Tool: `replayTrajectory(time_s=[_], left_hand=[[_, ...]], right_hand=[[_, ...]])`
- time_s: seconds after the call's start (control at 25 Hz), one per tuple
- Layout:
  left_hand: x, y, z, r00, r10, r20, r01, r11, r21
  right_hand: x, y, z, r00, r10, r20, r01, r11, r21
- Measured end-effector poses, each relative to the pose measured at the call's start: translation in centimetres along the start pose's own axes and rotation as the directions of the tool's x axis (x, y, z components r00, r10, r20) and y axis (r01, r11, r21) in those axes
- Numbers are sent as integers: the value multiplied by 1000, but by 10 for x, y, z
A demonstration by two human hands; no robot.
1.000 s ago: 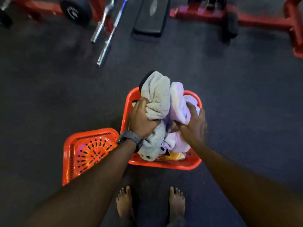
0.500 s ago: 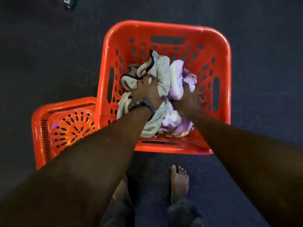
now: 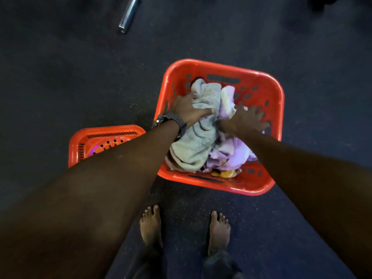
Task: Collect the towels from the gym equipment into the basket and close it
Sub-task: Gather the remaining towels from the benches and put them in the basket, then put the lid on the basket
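Observation:
An orange plastic basket (image 3: 280, 109) stands on the dark floor in front of me. A grey towel (image 3: 193, 150) and a lavender towel (image 3: 238, 156) lie bunched inside it, with a bit of yellow cloth (image 3: 225, 173) under them near the front wall. My left hand (image 3: 189, 111), with a watch on the wrist, is down in the basket and its fingers curl into a fold of the grey towel. My right hand (image 3: 246, 119) rests on the lavender towel with fingers spread. The orange perforated lid (image 3: 104, 137) lies on the floor to the basket's left, partly hidden by my left arm.
A chrome barbell end (image 3: 128, 15) lies on the floor at the top left. My bare feet (image 3: 151, 226) stand just behind the basket. Dark rubber gym flooring surrounds everything.
The towels went from being held above the basket to being pushed down inside it. My right hand has loosened from a grip to spread fingers. The view has pulled back a little.

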State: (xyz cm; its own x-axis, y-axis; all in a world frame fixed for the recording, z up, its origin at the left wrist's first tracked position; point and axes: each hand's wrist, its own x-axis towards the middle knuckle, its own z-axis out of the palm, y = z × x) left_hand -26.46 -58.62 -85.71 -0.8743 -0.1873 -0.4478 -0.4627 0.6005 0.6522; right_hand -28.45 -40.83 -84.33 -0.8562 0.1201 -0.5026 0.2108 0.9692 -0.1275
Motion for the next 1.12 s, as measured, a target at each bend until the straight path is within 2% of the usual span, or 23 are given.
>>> replayTrajectory(time_s=[0.16,0.28,0.48,0.56,0.68,0.84,0.92,0.96,1.0,1.04,1.08,1.12], left_hand=[[-27,12,-68,971,-130,-199,80,967,-240],[-54,-1,-125,935,-181,-304,87,951,-298],[-101,-84,-197,871,-295,-392,149,920,-361],[-117,-129,-212,846,-359,-394,187,892,-411],[-133,-198,-230,813,-439,-382,246,854,-459],[-132,-280,-230,776,-509,-373,320,827,-463],[-119,-301,-239,728,-565,-388,385,805,-452],[-115,-319,-224,706,-582,-403,403,798,-447],[-114,-341,-198,718,-583,-380,417,797,-436],[-121,-360,-152,757,-570,-320,451,810,-376],[-142,-384,-114,657,-694,-293,633,720,-286],[-162,-403,-68,667,-715,-209,692,699,-183]], right_hand=[[-23,-62,-37,972,-183,-146,201,973,117],[-45,-112,-49,932,-328,-151,351,923,159],[-93,-191,-18,834,-532,-150,552,815,178],[-109,-217,10,816,-563,-130,578,794,187],[-125,-249,59,836,-549,-29,541,813,213],[-129,-271,140,893,-441,88,407,877,257],[-123,-269,181,915,-388,114,347,897,273],[-118,-265,205,927,-354,125,312,910,272],[-115,-260,226,939,-313,142,268,925,270],[-106,-254,248,947,-269,173,219,940,262],[-100,-248,264,952,-227,205,172,952,253],[-92,-243,278,956,-200,214,142,955,259]])
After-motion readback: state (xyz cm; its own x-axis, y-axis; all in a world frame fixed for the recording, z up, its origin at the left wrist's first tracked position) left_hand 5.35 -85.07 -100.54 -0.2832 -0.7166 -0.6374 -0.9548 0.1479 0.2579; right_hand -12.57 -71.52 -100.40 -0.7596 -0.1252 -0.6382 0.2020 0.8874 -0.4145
